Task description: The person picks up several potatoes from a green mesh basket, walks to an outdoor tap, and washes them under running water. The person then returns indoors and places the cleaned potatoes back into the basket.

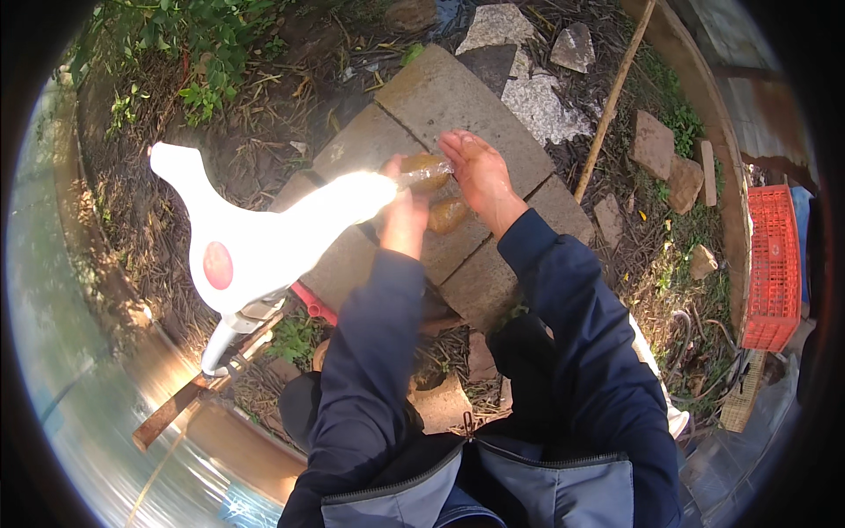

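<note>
My hands are close together over grey stone slabs (506,277), just beyond the end of a white, glaring tap-like fitting (264,233) with a pinkish round mark on it. My left hand (403,213) is smeared by motion and partly covered by the bright spout, so its grip does not show. Opposite it, my right hand (478,173) looks wet, its fingers stretched out and turned toward the left hand. Between them lies a glossy brown rounded shape (426,172). A second, similar brown shape (449,214) shows just below; whether they are objects or water I cannot make out.
The fitting stands on a grey pipe (220,345) beside a rusty bar (167,412). A wooden pole (612,106) leans at the right, near broken bricks (653,145). A red plastic crate (775,268) stands at far right. Leafy plants (207,44) grow at upper left.
</note>
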Action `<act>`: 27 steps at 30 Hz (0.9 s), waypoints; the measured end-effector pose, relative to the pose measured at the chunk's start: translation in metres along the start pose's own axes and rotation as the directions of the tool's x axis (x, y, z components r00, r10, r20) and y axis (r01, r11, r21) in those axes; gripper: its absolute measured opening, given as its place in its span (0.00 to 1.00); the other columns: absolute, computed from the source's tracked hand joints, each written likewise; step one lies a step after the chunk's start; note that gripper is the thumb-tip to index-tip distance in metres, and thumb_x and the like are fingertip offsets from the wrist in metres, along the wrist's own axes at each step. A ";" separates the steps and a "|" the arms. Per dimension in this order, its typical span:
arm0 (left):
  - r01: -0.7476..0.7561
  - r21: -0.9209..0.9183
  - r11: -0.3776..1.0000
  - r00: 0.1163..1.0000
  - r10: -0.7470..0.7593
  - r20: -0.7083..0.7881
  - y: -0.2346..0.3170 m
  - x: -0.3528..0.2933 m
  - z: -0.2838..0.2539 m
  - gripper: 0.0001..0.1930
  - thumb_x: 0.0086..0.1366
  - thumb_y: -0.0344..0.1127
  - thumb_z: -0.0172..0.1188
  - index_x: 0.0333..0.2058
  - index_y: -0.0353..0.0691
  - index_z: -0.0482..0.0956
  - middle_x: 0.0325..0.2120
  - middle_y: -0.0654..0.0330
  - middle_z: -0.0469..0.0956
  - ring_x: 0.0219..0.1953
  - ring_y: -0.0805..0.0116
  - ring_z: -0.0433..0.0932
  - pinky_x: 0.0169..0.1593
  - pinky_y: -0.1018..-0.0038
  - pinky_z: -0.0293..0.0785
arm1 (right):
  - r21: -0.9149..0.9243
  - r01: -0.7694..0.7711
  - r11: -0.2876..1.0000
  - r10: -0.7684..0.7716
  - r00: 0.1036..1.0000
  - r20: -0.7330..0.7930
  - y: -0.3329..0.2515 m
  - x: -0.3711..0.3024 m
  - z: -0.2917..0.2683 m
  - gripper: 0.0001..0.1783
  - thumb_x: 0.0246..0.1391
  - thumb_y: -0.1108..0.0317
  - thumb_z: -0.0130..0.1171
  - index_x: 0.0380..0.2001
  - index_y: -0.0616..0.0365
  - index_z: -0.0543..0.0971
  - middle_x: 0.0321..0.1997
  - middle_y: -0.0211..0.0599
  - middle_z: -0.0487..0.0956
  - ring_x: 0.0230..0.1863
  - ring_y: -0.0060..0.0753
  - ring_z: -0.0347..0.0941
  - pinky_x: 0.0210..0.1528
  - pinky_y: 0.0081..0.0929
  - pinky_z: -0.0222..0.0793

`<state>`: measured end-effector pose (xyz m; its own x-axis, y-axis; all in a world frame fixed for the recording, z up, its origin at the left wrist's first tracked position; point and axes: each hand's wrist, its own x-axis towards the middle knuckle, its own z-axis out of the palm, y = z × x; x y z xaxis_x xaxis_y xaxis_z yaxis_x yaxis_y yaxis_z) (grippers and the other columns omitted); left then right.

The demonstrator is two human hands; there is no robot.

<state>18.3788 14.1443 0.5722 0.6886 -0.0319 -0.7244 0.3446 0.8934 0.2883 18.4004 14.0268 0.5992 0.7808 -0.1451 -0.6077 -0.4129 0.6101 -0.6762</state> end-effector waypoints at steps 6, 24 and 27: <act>0.005 -0.010 1.000 0.996 -0.006 -0.090 0.014 0.008 -0.013 0.08 0.66 0.40 0.49 0.37 0.42 0.69 0.37 0.55 0.78 0.41 0.56 0.76 0.49 0.57 0.72 | -0.033 -0.234 0.972 0.235 0.970 0.056 -0.006 0.006 0.011 0.15 0.64 0.57 0.50 0.33 0.57 0.74 0.26 0.27 0.76 0.19 0.19 0.63 0.26 0.22 0.66; -0.200 0.185 0.962 0.962 0.157 0.223 -0.024 -0.005 0.019 0.18 0.72 0.46 0.46 0.46 0.37 0.73 0.44 0.57 0.75 0.49 0.66 0.72 0.55 0.68 0.68 | -0.437 -0.039 0.898 0.020 0.999 -0.047 0.008 -0.012 -0.005 0.20 0.65 0.55 0.46 0.46 0.61 0.75 0.49 0.38 0.75 0.48 0.31 0.72 0.51 0.32 0.68; -0.138 0.158 0.978 0.984 0.117 0.138 -0.012 -0.003 0.017 0.17 0.71 0.47 0.47 0.37 0.38 0.75 0.40 0.55 0.78 0.44 0.64 0.75 0.51 0.67 0.72 | -0.211 -0.207 0.955 0.213 0.977 0.006 0.013 -0.020 0.001 0.25 0.65 0.52 0.48 0.54 0.61 0.70 0.53 0.38 0.73 0.52 0.31 0.70 0.55 0.31 0.65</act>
<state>18.3838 14.1261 0.5818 0.8054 0.0112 -0.5926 0.3424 0.8073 0.4806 18.3793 14.0385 0.6030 0.6776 -0.0069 -0.7354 -0.6553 0.4483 -0.6080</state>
